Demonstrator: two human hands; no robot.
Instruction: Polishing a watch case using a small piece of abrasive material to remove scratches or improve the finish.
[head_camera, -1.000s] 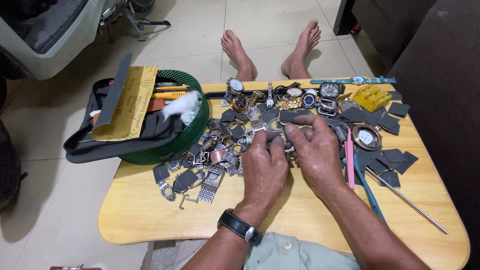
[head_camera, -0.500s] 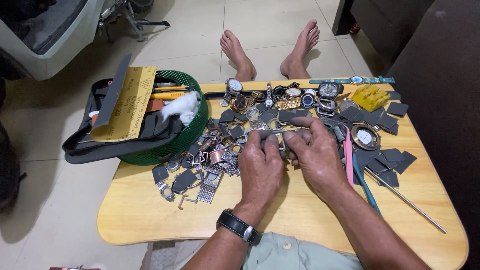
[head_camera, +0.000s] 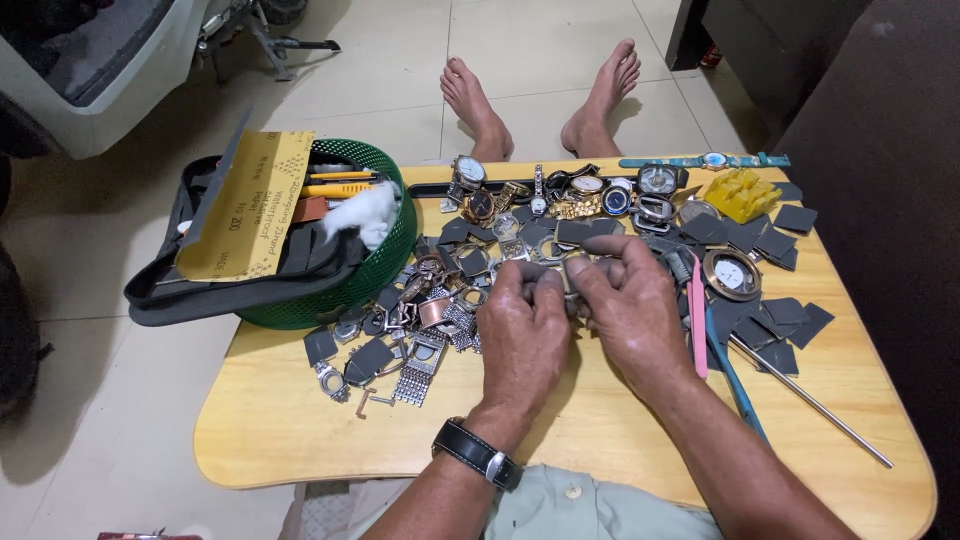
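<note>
My left hand and my right hand meet over the middle of a low wooden table. Their fingertips pinch a small metal watch part between them; most of it is hidden by the fingers. A black-strapped wristwatch sits on my left wrist. Just beyond the fingers lies a heap of watch cases, bracelet links and dark grey square pieces. A row of whole watches runs along the table's far edge.
A green basket at the left holds a black bag, yellow sandpaper and a white cloth. Right of my hands lie a pink tool, a blue tool, a metal rod and a round watch case. Two bare feet rest beyond the table.
Both hands stay in the same spot. The fingertips have shifted slightly on the small part, with the right hand's fingers closing in over it.
</note>
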